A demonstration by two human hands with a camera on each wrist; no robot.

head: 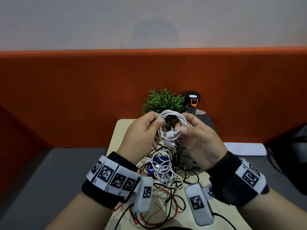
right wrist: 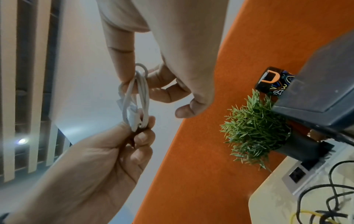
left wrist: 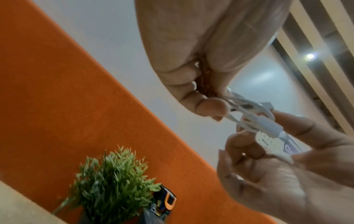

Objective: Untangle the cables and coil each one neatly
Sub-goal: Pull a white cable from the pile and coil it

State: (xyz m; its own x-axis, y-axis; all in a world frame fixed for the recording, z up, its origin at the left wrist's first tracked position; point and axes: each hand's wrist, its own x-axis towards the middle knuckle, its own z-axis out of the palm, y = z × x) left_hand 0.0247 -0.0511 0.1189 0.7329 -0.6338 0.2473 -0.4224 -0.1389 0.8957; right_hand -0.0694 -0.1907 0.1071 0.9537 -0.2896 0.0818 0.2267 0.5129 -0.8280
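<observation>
A white cable is wound into a small coil and held up above the table. My left hand pinches the coil's left side and my right hand pinches its right side, near the white plug. In the left wrist view the white cable runs from my left hand to my right hand's fingers. In the right wrist view my right hand holds the top of the white cable and my left hand its bottom. A tangle of black, red, white and yellow cables lies on the beige table below.
A small green plant and a black bottle with an orange clasp stand at the table's far edge against the orange partition. A dark grey box sits behind my right hand. White paper and a black bag lie to the right.
</observation>
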